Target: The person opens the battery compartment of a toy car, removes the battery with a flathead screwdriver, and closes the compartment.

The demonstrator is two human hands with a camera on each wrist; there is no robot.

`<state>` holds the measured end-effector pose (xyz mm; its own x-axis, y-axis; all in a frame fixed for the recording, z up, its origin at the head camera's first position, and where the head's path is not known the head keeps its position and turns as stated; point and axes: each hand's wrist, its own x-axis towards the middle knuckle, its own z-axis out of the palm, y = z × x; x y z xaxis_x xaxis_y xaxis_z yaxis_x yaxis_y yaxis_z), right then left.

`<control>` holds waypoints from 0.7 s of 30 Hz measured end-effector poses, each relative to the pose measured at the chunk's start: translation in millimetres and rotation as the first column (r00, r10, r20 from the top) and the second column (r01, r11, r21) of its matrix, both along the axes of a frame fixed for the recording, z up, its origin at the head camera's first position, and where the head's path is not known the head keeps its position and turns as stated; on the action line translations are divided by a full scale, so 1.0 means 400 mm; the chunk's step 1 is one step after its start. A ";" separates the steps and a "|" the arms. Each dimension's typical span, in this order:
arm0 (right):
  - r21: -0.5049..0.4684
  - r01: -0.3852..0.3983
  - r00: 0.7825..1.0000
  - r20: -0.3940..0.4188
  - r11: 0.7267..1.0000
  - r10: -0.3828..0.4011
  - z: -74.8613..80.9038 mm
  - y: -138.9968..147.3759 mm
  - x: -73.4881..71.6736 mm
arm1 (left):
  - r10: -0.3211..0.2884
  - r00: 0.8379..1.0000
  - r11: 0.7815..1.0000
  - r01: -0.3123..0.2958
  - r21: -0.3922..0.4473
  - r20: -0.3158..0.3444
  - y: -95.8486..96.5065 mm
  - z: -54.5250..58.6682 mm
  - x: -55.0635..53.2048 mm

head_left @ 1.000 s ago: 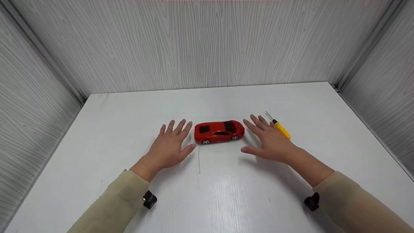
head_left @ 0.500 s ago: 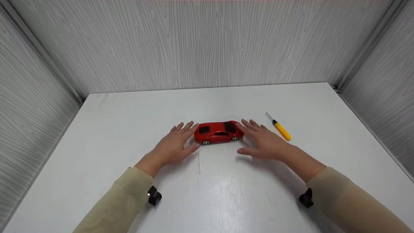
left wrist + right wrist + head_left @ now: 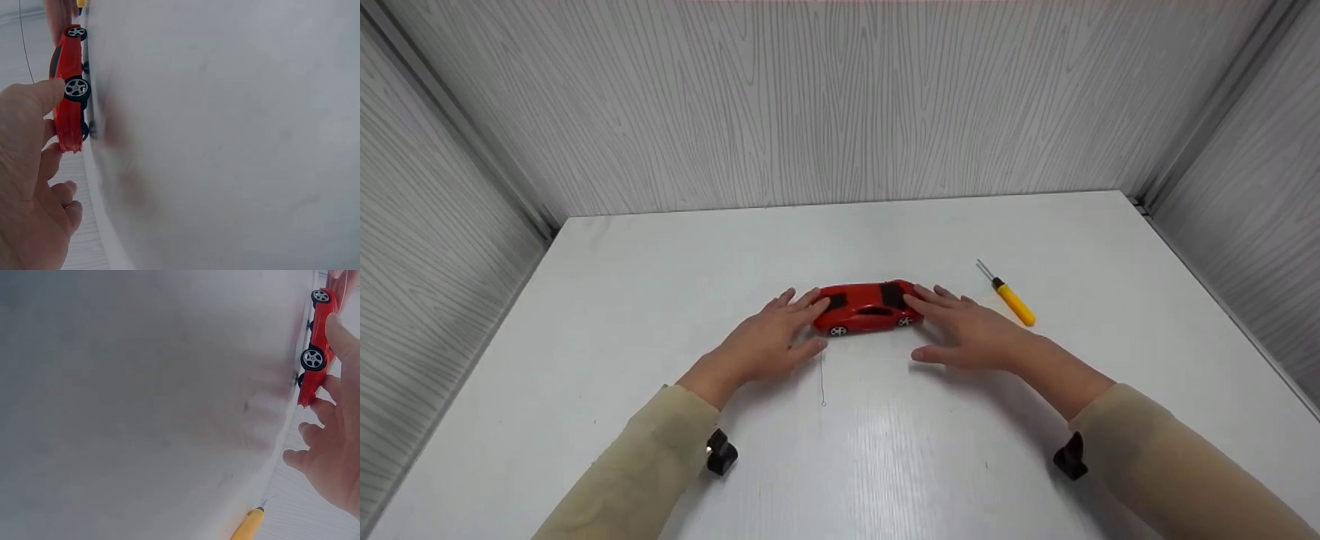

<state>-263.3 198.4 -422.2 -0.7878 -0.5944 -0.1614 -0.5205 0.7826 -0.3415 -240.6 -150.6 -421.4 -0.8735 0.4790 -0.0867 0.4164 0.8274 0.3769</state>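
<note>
A red toy car (image 3: 861, 298) sits on its wheels mid-bench, nose toward the person's right, with a hand at each end. A moment ago both hands were spread beside it; now they have closed in, so the left hand (image 3: 765, 341) lays its fingers over the tail and the right hand (image 3: 975, 334) reaches over the bonnet. Both look loosely open, thumbs apart from fingers, with no firm grip (how hard they press, I cannot tell). The car has stayed put, so it seems steadied or touched rather than lifted. A thin wire (image 3: 822, 382) ending in a small loop runs from the tail toward the person; a yellow screwdriver (image 3: 1016, 303) lies to the right. The bench (image 3: 660, 262) is white and slightly glossy, enclosed by pale wood-grain walls (image 3: 840, 105) behind and on both sides.
</note>
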 end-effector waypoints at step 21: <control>-0.028 0.012 0.999 0.042 1.000 -0.011 0.000 0.025 0.067 | -0.060 0.998 0.998 0.060 -0.002 0.016 -0.008 -0.002 0.058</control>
<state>-236.3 208.6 -422.0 -0.7876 -0.5900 -0.1777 -0.4960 0.7782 -0.3853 -217.4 -153.8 -422.2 -0.8419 0.5300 -0.1014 0.4589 0.8022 0.3820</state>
